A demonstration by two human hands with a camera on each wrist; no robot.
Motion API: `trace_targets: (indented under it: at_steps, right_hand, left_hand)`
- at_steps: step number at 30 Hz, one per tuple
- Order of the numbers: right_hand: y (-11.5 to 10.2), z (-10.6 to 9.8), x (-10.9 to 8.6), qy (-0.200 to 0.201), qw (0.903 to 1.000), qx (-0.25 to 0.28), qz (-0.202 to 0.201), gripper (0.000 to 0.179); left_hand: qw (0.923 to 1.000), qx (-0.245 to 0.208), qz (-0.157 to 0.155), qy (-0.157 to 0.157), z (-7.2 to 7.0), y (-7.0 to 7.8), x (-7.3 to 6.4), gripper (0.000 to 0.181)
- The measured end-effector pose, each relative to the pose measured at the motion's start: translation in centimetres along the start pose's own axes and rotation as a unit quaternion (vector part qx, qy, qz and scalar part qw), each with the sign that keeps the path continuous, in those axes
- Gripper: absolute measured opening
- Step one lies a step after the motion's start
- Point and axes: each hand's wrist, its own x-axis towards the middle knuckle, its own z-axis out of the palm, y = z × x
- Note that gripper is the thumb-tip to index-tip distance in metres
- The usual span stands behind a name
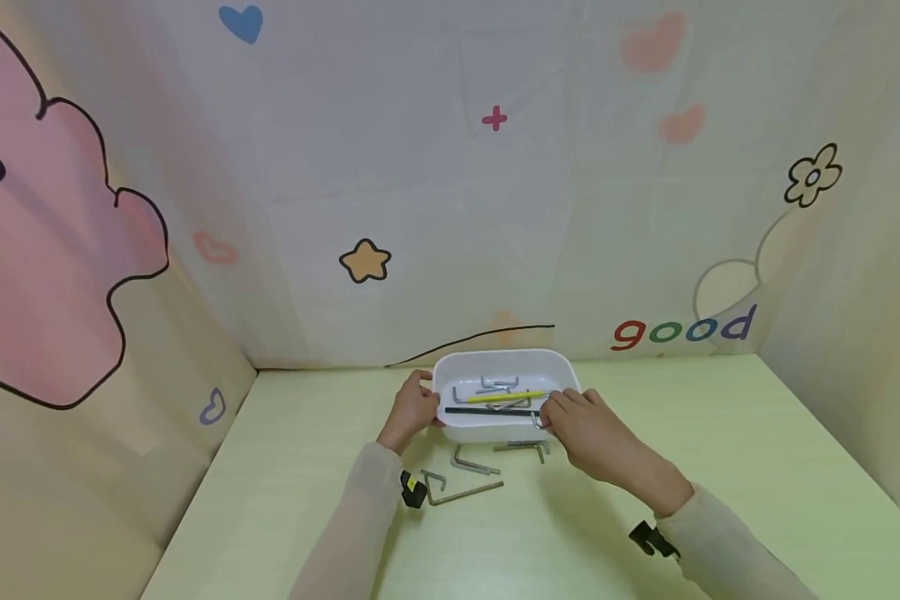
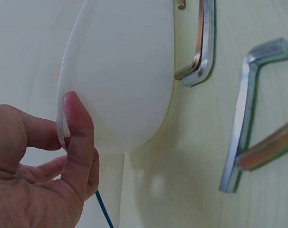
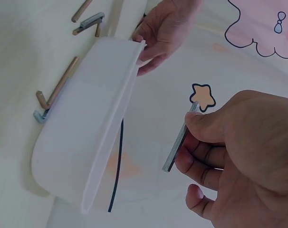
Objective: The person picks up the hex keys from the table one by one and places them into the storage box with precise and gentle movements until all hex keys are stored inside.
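A white plastic tub (image 1: 476,433) stands near the back of the table. My left hand (image 1: 414,410) grips its left rim, the thumb and fingers on either side of the wall in the left wrist view. Over the tub's right end, my right hand (image 1: 588,433) pinches a silver hex key (image 3: 179,140) between thumb and fingers. Inside the tub lie several hex keys (image 1: 499,382), a slim yellow tool (image 1: 504,397) with a thin tip and a long black rod (image 1: 487,411).
In front of the tub, several loose hex keys lie on the pale table (image 1: 285,500): a brown one (image 1: 465,494), a silver one (image 2: 241,118) and others (image 1: 476,464). A printed curtain (image 1: 420,167) rises directly behind the tub.
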Motion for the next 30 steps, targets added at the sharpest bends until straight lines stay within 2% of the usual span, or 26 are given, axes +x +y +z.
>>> trace_targets:
  at_steps: [17, 23, 30]
  right_hand:
    - [0.4, -1.5, 3.3, 0.015, 0.9998, 0.011, -0.006, 0.013]
    - [0.4, -2.0, 4.8, -0.007, 0.9998, 0.017, 0.002, 0.014]
    - [0.3, -2.2, 6.2, -0.035, 0.9989, 0.027, 0.016, 0.015]
  left_hand:
    - [1.0000, 0.002, -0.002, -0.001, 0.0, 0.0, 0.1, 0.045]
    - [1.0000, 0.000, 0.005, 0.004, 0.0, -0.1, 0.1, 0.044]
    - [1.0000, 0.004, -0.001, 0.002, 0.0, 0.1, 0.0, 0.044]
